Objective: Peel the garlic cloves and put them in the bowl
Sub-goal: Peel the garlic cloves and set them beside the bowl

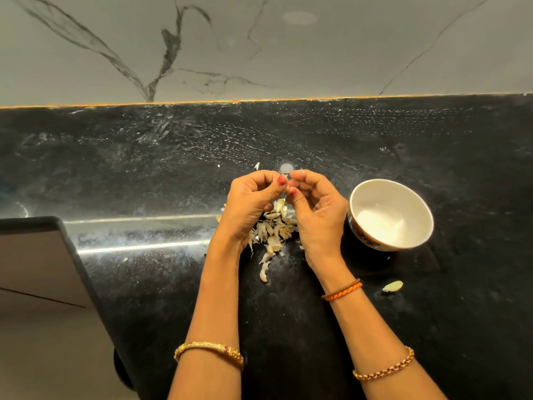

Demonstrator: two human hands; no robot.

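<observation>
Two hands raised together above a black counter (432,327), fingertips meeting at mid-scene.

Left hand (251,200): fingers curled inward, thumb and forefinger pinched toward the meeting point; red polish on the thumbnail. Gold bangle (209,353) on the forearm.

Right hand (315,209): fingers curled, thumb pressed up against the left thumb; red polish likewise. Orange and brown cord band (342,290) at the wrist, gold chain bracelet (383,365) nearer on the forearm.

Garlic clove (287,188): only a pale sliver visible between the two thumbs, pinched by both hands; how much skin remains on it cannot be told.

Heap of garlic skins (274,229): pale, papery, lying on the counter below and between the hands, trailing toward the near side.

Bowl (392,192): white inside, dark patterned outside, upright on the counter just right of the right hand; pale pieces at the bottom, too washed out to identify.

Single loose clove (392,286): on the counter near and right, apart from the bowl, beside the right forearm.

Marbled grey wall (259,47): along the far edge of the counter.
</observation>
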